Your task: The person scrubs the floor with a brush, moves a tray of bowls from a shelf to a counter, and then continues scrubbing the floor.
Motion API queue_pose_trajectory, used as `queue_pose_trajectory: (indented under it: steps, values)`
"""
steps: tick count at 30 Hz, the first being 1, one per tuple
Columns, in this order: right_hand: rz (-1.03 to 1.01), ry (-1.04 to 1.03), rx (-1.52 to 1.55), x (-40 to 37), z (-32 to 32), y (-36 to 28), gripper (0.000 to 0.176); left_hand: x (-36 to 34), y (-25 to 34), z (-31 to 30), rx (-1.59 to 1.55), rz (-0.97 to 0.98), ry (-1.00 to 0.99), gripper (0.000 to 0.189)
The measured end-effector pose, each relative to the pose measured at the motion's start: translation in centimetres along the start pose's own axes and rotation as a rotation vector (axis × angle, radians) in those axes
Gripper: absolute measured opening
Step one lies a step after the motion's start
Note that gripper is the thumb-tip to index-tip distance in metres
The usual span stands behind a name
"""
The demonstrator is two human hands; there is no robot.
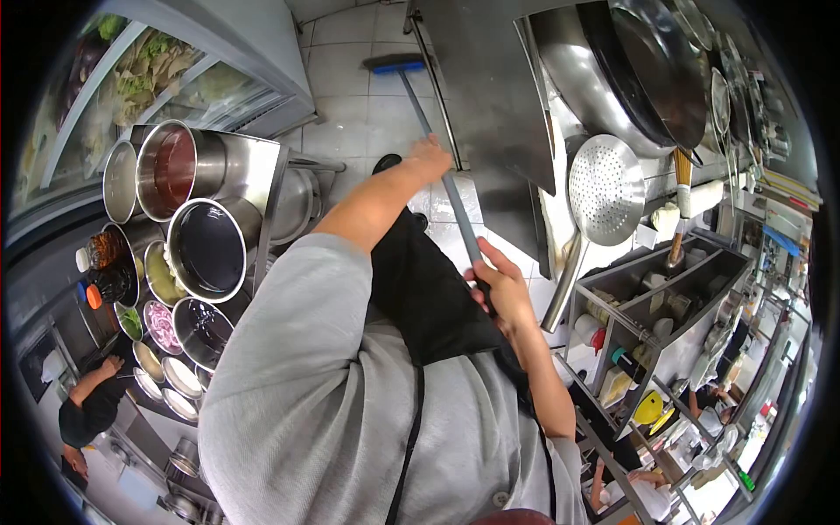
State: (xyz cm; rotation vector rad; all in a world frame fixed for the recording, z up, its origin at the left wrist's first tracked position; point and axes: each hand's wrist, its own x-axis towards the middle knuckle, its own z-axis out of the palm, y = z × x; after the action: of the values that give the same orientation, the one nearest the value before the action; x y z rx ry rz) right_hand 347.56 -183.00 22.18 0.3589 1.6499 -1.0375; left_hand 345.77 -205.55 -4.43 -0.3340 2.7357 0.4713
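A long-handled broom point(461, 214) slants across the view, its grey handle rising from my hands to a blue and dark head on the floor. My left hand point(430, 159) is closed around the middle of the handle, arm stretched forward. Lower down, my right hand point(506, 289) grips the handle near its top end, its fingers partly spread around it. The broom head point(395, 64) lies on the pale floor tiles point(341, 118), between a fridge and a steel panel. My black apron point(420, 306) hangs below the handle.
To the left, a steel counter point(254, 166) bears pots of sauce and bowls. Beyond it is a glass-fronted fridge point(149, 79). On the right are a steel panel point(486, 96), a perforated ladle point(605, 188), large pans point(647, 70) and shelving. Other people stand at lower left and right.
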Motion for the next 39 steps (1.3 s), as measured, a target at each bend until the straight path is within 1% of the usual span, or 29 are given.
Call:
queue_pose_trajectory:
  steps: [2,3,5,7,9,11,13,15,17,19,20,22,23,24,25,26,27,28,29,31,32,34,35,36,37,38,39]
  values:
    - [-0.040,-0.031,0.011,0.9,0.4,0.8,0.057,-0.1,0.1,0.3,0.090,0.041,0.047,0.025]
    - [-0.014,-0.012,0.024,0.2,-0.1,1.0,0.057,-0.3,0.1,0.6,0.133,0.056,0.066,0.024]
    - [0.042,0.024,0.051,-2.8,-2.5,2.3,0.056,-0.5,2.9,3.4,0.180,0.232,-0.147,0.022]
    - [0.127,0.050,0.038,-5.5,-6.2,4.9,0.055,-3.2,8.2,4.1,0.116,0.295,-0.297,0.021]
    - [0.157,0.063,0.161,-8.0,-8.6,7.1,0.054,-6.0,12.1,2.5,0.077,0.327,-0.361,0.021]
    - [0.175,0.080,0.214,-9.1,-8.9,7.3,0.053,-7.2,13.3,2.7,0.136,0.336,-0.315,0.019]
    - [0.190,0.105,0.190,-8.8,-7.5,5.9,0.052,-6.2,10.9,1.8,0.035,0.338,-0.363,0.022]
    - [0.183,0.127,0.121,-5.7,-2.8,0.1,0.051,-2.3,5.4,1.1,-0.041,0.365,-0.365,0.025]
    - [0.133,0.076,0.085,-1.4,-0.4,-1.7,0.052,0.4,0.7,0.6,0.091,0.236,-0.102,0.020]
    - [0.034,-0.020,0.184,2.1,2.1,-2.7,0.054,2.5,-2.8,-1.3,0.071,0.051,0.036,0.020]
    - [0.031,-0.066,0.244,3.4,3.0,-3.1,0.056,3.6,-3.7,-2.2,0.094,0.081,0.043,0.019]
    - [0.060,-0.068,0.287,3.1,2.7,-4.2,0.056,4.6,-5.2,-3.2,0.136,0.138,0.037,0.019]
    - [0.076,-0.071,0.311,2.5,2.3,-4.6,0.056,4.9,-4.8,-3.5,0.108,0.228,-0.026,0.018]
    - [0.134,-0.013,0.309,1.4,1.4,-5.2,0.055,5.0,-3.6,-3.8,0.078,0.321,-0.089,0.017]
    - [0.150,0.001,0.295,0.9,0.1,-4.8,0.054,4.9,-2.3,-3.1,0.052,0.327,-0.065,0.017]
    - [0.187,0.030,0.220,-0.1,-0.8,-5.1,0.052,4.7,-0.7,-2.3,0.025,0.336,-0.035,0.017]
    - [0.185,0.039,0.190,-1.0,-1.3,-5.4,0.051,3.5,0.6,-4.0,0.026,0.326,-0.110,0.021]
    - [0.189,0.054,0.130,-1.9,-1.6,-6.0,0.051,3.0,1.2,-5.3,0.010,0.321,-0.228,0.025]
    - [0.194,0.065,0.074,-2.3,-1.5,-6.8,0.050,3.2,1.0,-5.3,0.025,0.266,-0.220,0.025]
    - [0.178,0.030,0.062,-1.7,-0.4,-8.8,0.051,3.4,0.6,-4.8,0.052,0.172,-0.217,0.025]
    - [0.171,0.014,0.056,-1.1,0.2,-9.9,0.051,4.0,-0.6,-5.1,0.066,0.167,-0.199,0.026]
    - [0.108,-0.009,-0.070,1.1,2.5,-12.5,0.053,5.7,-4.6,-6.3,0.046,0.198,-0.262,0.027]
    - [0.077,-0.022,-0.134,2.5,3.8,-13.7,0.053,6.5,-6.9,-7.8,0.017,0.163,-0.282,0.026]
    - [0.039,-0.049,-0.129,4.5,4.9,-14.4,0.053,7.5,-9.3,-8.9,-0.009,0.127,-0.299,0.025]
    - [-0.002,-0.078,-0.127,6.8,6.0,-14.9,0.054,8.8,-11.5,-9.0,0.040,0.063,-0.257,0.025]
    - [0.017,-0.091,0.002,9.0,7.1,-15.9,0.052,10.2,-13.8,-9.2,0.090,-0.007,-0.209,0.024]
    - [0.036,-0.105,0.129,11.0,8.3,-16.6,0.051,11.4,-16.1,-10.2,0.065,-0.075,-0.219,0.025]
